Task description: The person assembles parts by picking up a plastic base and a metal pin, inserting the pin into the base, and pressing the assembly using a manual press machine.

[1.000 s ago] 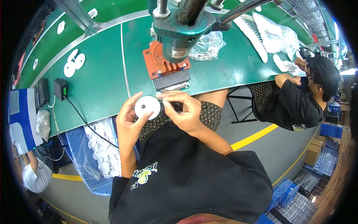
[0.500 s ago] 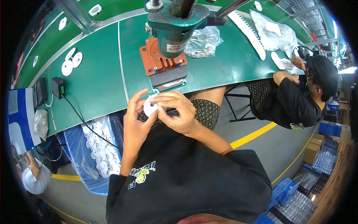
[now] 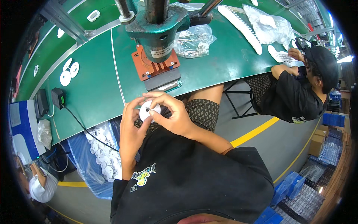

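Between my two hands, in front of the bench edge, is a small white plastic disc (image 3: pixel 155 108) with a dark hole at its centre. My left hand (image 3: pixel 131 118) holds it by its left rim, thumb and fingers curled round. From the other side, my right hand (image 3: pixel 172 115) grips it, with the thumb near the hole and the fingers over the top edge. Just beyond my hands stands a green press (image 3: pixel 158 35) above an orange metal fixture (image 3: pixel 141 65) on a dark block (image 3: pixel 164 79).
Three white discs (image 3: pixel 65 78) lie at the left of the green bench (image 3: pixel 93 93). A blue-lined bin (image 3: pixel 87 164) of similar discs stands below. Behind the press are a clear bag (image 3: pixel 195 41) and a white toothed strip (image 3: pixel 240 30). A co-worker (image 3: pixel 298 89) sits at the right.
Both hands have shifted slightly left in view, and the disc now shows its face more fully. The whole view has moved a little, with the press further left.
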`<state>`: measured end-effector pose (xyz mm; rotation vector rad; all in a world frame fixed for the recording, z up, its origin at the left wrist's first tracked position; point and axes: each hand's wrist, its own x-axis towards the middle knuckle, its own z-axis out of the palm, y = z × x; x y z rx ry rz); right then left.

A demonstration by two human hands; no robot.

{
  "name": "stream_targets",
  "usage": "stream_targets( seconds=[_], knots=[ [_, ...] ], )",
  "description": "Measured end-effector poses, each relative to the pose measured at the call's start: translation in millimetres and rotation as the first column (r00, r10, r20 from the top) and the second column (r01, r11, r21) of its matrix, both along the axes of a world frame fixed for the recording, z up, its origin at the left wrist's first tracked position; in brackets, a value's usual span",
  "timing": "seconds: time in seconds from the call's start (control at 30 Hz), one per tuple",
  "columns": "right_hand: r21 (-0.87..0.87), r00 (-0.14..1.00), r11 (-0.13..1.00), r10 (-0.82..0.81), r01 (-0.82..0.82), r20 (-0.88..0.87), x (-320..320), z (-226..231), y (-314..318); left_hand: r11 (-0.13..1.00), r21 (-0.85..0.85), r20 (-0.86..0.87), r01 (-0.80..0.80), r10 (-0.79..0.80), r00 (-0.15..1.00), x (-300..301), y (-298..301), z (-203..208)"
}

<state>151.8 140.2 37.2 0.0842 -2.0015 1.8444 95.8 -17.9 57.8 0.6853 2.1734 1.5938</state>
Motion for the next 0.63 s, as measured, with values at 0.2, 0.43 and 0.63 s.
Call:
stream_targets(
  seconds=[0.2,0.43,0.63],
  knots=[
    [-0.51,0.992,0.859,0.027,0.038,0.12,0.0,-2.2,1.1,0.99,0.144,-0.073,-0.003,0.013,0.997,14.1,23.0,12.4],
    [-0.925,0.944,0.364,0.329,-0.106,0.022,4.0,-4.0,50.3,0.972,0.136,-0.074,0.19,-0.181,0.981,-2.7,20.9,25.6],
    [-0.909,0.767,0.184,0.612,-0.374,-0.191,4.3,-15.2,48.4,0.864,0.018,-0.307,0.504,-0.475,0.825,-21.6,34.5,19.4]
  ],
)
